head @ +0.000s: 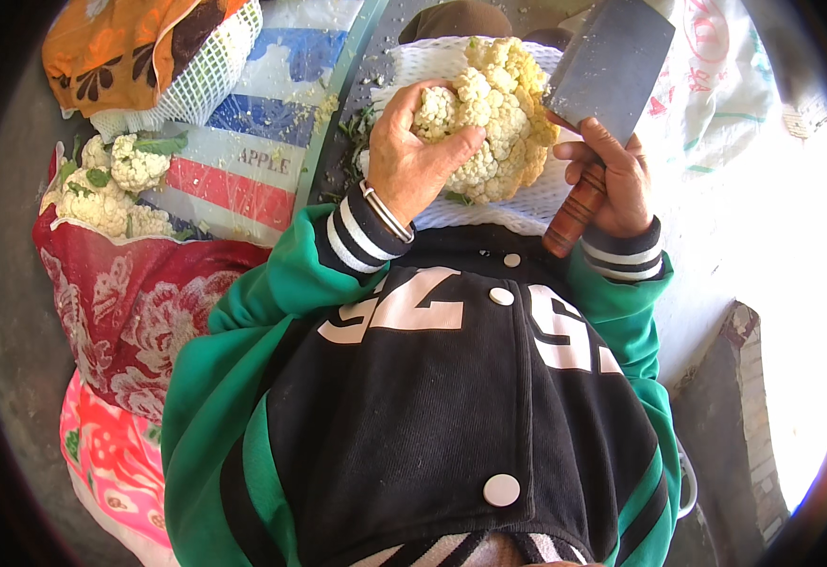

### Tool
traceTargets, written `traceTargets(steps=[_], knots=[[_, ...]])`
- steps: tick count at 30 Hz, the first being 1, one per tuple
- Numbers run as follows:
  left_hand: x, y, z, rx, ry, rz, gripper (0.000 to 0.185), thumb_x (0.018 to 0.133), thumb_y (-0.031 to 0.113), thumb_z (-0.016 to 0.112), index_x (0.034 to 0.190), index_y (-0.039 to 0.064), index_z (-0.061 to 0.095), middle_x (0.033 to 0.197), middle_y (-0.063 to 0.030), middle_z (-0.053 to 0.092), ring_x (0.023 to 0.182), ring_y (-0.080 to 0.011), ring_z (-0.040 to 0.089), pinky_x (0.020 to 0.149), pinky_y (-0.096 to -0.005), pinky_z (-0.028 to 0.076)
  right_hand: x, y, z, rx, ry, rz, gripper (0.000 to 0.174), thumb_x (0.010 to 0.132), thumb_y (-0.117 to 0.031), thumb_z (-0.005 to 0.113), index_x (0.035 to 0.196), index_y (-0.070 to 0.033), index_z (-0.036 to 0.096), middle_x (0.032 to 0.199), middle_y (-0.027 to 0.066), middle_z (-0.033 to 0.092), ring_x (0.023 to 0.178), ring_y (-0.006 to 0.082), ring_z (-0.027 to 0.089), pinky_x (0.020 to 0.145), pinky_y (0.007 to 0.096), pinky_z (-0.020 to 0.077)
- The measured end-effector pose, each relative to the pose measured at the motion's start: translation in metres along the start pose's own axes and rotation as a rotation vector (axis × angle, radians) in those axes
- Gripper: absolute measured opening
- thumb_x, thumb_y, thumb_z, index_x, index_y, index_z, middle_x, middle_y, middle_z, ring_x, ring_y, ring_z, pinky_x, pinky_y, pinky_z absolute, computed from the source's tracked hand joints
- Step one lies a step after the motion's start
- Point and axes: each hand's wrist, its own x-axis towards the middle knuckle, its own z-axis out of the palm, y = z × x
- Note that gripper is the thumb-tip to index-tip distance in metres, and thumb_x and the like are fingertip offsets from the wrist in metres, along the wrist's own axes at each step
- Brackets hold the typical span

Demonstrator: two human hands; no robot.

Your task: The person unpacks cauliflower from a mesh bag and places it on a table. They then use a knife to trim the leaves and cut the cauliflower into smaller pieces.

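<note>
A large cauliflower head (509,159), yellowish along its right edge, rests over white foam netting in front of my body. My left hand (417,149) grips it from the left, thumb pressed across the florets. In my right hand (615,177) is a cleaver, held where its wooden handle (576,212) meets the blade. The broad grey blade (611,67) points up and away, just right of the cauliflower, and bits of white crumb cling to it. Part of the handle is hidden by my fingers.
Several cauliflower pieces (101,188) sit at the left beside a red patterned cloth (123,298). A striped plastic sheet (243,152) with crumbs lies between. An orange cloth (116,53) and white mesh (215,64) are at the upper left. A white woven sack (718,92) spreads at the right.
</note>
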Motion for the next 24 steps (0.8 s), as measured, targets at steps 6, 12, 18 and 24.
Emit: traceTargets(steps=[6,12,18,24], knots=[[0.000,0.000,0.000,0.047,0.013,0.036,0.046,0.074,0.025,0.082,0.105,0.000,0.060,0.097,-0.0124,0.064,0.087,-0.0222,0.063,0.081,-0.0335,0.050,-0.006,0.002,0.012,0.008,-0.095,0.025,0.018,0.093,-0.008,0.058,0.108,0.001,0.059,0.097,0.0184,0.070,0.067,0.0169,0.068,0.049,0.0218,0.0498],[-0.001,0.000,-0.001,0.108,-0.029,0.078,0.042,0.079,0.021,0.080,0.111,0.001,0.060,0.098,-0.0077,0.068,0.087,-0.0113,0.061,0.078,-0.0273,0.051,-0.008,0.006,0.026,-0.006,-0.142,0.004,0.016,0.093,-0.008,0.057,0.104,0.003,0.061,0.097,0.0189,0.070,0.069,0.0183,0.070,0.051,0.0224,0.0514],[-0.001,0.001,-0.002,0.181,-0.027,0.091,0.039,0.080,0.019,0.079,0.109,0.001,0.061,0.097,-0.0076,0.068,0.086,-0.0113,0.062,0.077,-0.0271,0.051,-0.006,0.010,0.033,-0.057,-0.153,-0.046,0.015,0.094,-0.007,0.056,0.103,0.004,0.061,0.093,0.0160,0.069,0.070,0.0191,0.070,0.052,0.0229,0.0520],[-0.001,0.002,-0.002,0.205,-0.027,0.093,0.039,0.079,0.019,0.079,0.109,0.000,0.061,0.097,-0.0085,0.068,0.085,-0.0120,0.062,0.077,-0.0275,0.051,-0.006,0.008,0.033,-0.116,-0.150,-0.045,0.015,0.094,-0.007,0.056,0.103,0.005,0.060,0.091,0.0142,0.068,0.070,0.0195,0.070,0.053,0.0235,0.0526]])
